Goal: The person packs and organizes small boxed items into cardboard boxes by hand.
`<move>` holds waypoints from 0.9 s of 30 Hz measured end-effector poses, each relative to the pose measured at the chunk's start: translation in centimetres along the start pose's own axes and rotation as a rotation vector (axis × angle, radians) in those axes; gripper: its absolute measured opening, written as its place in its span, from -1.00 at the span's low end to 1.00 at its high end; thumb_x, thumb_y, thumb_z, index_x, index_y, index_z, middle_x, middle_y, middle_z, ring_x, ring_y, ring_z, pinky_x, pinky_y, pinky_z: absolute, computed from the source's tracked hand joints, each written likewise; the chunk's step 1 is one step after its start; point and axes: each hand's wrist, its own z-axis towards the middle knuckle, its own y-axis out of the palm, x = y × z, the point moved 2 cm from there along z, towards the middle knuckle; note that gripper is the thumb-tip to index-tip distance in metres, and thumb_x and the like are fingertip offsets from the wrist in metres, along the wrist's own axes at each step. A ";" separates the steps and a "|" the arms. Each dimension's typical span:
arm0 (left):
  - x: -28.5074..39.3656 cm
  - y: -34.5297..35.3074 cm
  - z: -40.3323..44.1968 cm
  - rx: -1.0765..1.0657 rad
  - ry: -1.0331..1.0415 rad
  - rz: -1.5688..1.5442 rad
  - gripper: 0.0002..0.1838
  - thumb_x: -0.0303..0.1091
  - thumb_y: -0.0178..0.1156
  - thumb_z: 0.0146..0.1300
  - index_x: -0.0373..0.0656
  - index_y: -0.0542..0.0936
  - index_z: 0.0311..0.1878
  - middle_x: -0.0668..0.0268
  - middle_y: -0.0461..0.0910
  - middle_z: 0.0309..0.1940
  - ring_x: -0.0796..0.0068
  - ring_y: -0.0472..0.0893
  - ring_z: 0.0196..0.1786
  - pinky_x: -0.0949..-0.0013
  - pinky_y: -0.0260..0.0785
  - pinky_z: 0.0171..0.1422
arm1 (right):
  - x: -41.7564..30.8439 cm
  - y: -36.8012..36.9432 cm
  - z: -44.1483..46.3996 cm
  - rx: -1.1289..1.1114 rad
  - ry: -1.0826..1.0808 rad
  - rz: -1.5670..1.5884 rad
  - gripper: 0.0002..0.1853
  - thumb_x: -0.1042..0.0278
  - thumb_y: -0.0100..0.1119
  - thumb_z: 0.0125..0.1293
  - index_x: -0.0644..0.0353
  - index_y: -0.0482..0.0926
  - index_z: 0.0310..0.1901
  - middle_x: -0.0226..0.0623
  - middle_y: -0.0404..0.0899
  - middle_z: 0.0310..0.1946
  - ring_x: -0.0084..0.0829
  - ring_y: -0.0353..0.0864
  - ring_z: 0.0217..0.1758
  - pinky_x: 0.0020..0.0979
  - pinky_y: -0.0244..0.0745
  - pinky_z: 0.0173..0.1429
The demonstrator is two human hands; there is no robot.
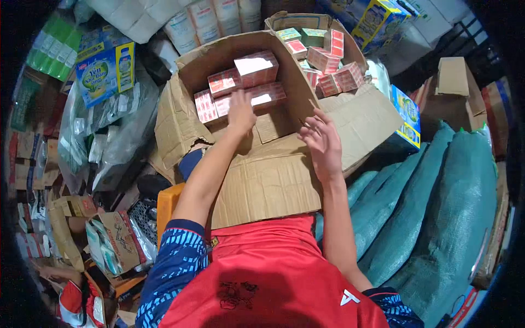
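Blue and yellow, a drink carton (104, 76) sits far left. Next, an open cardboard box (262, 191) holds red-and-white packs (223, 83); the left hand (241, 113) reaches in at their near row, its grip impossible to tell. By the box's right side, the right hand (324, 138) has its fingers loosely spread. Beyond, far right, another packed box (301, 23); nearer, green sacks (462, 191).

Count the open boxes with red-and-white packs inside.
2: the near box, with the left hand inside, and the far box, beyond it to the right. More may be hidden elsewhere.
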 end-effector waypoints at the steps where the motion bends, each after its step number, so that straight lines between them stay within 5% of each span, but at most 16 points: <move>1: 0.2 0.0 0.5 0.013 0.100 0.043 -0.19 -0.35 0.34 -0.02 -0.24 0.28 0.35 -0.04 0.24 0.35 -0.08 0.18 0.43 -0.10 -0.02 0.52 | -0.3 -0.3 -0.3 -0.025 0.002 0.053 -0.52 0.22 0.08 0.36 0.23 0.31 0.25 -0.27 0.49 -0.05 -0.45 0.53 -0.09 -0.35 0.52 0.06; 3: 1.2 -0.3 1.3 0.035 0.306 0.129 -0.23 -0.39 0.35 -0.03 -0.24 0.30 0.31 0.02 0.30 0.29 0.03 0.29 0.36 -0.08 0.10 0.46 | -0.6 -1.3 -0.3 -0.058 0.003 0.117 -0.51 0.19 0.04 0.38 0.20 0.28 0.27 -0.28 0.50 -0.05 -0.44 0.52 -0.07 -0.29 0.49 0.10; 6: -0.5 3.0 2.3 0.094 0.295 0.352 -0.22 -0.33 0.38 -0.04 -0.24 0.31 0.29 0.09 0.32 0.28 0.11 0.34 0.31 -0.06 0.12 0.43 | -1.1 -2.1 -0.1 -0.027 -0.019 0.129 -0.52 0.18 0.05 0.37 0.19 0.31 0.25 -0.28 0.50 -0.04 -0.44 0.52 -0.06 -0.27 0.48 0.10; 10: -0.9 3.3 1.5 -0.053 0.263 0.262 -0.25 -0.25 0.39 0.01 -0.20 0.32 0.28 0.15 0.40 0.16 0.14 0.40 0.24 -0.03 0.21 0.36 | -1.5 -2.8 -0.2 0.032 -0.030 0.167 -0.54 0.17 0.06 0.35 0.18 0.36 0.22 -0.30 0.52 -0.04 -0.46 0.52 -0.06 -0.29 0.47 0.10; 15: -0.7 2.5 3.7 -0.006 0.274 0.180 -0.57 -0.30 0.34 0.10 -0.06 0.42 0.01 0.14 0.50 -0.12 0.06 0.51 0.00 -0.03 0.36 0.08 | -1.9 -3.2 -0.1 0.074 -0.037 0.236 -0.54 0.17 0.09 0.33 0.18 0.38 0.21 -0.31 0.54 -0.05 -0.49 0.52 -0.06 -0.32 0.45 0.11; 23: -2.1 2.4 6.1 -0.144 0.296 0.049 -0.30 -0.21 0.55 -0.15 -0.16 0.40 0.05 -0.07 0.54 -0.22 -0.15 0.54 -0.12 -0.02 0.41 -0.04 | -2.6 -4.2 -0.1 0.093 -0.065 0.258 -0.50 0.13 0.09 0.33 0.20 0.37 0.23 -0.31 0.51 -0.03 -0.45 0.50 -0.04 -0.31 0.45 0.13; 27: -1.1 0.9 5.6 -0.175 0.239 0.084 -0.32 -0.16 0.53 -0.10 -0.14 0.42 0.07 -0.04 0.55 -0.26 -0.09 0.55 -0.13 0.00 0.41 -0.04 | -2.8 -4.7 0.0 0.101 -0.060 0.297 -0.49 0.13 0.10 0.32 0.20 0.37 0.22 -0.32 0.51 -0.04 -0.46 0.50 -0.04 -0.32 0.46 0.12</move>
